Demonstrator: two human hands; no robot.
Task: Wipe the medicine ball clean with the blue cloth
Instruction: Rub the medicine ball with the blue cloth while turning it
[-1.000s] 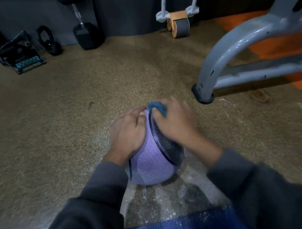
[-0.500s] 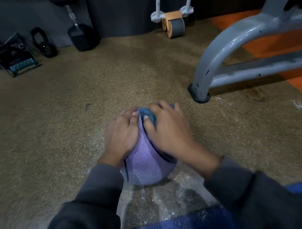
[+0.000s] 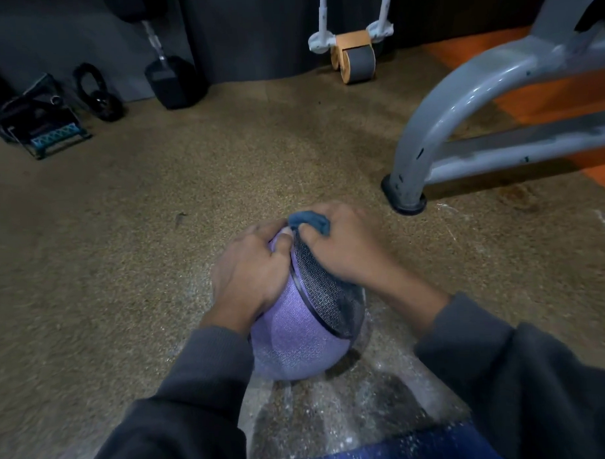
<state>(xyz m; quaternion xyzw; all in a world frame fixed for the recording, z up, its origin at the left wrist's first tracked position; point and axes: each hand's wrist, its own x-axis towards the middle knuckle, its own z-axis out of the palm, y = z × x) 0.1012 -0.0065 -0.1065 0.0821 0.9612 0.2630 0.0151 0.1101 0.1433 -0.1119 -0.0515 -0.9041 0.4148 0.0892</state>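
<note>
Both hands sat on the medicine ball (image 3: 291,336), which rested on the floor. L hand (image 3: 248,276) curled on its top, steadying; R hand (image 3: 343,252) pinched the blue cloth (image 3: 311,220). Best approach, IMO: firm overlapping strokes, rotating the ball w/ L.

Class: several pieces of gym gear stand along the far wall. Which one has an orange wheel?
The ab roller, right of centre: orange wheel, grey tread, white handles. The dumbbell and the gear left of it are black.
</note>
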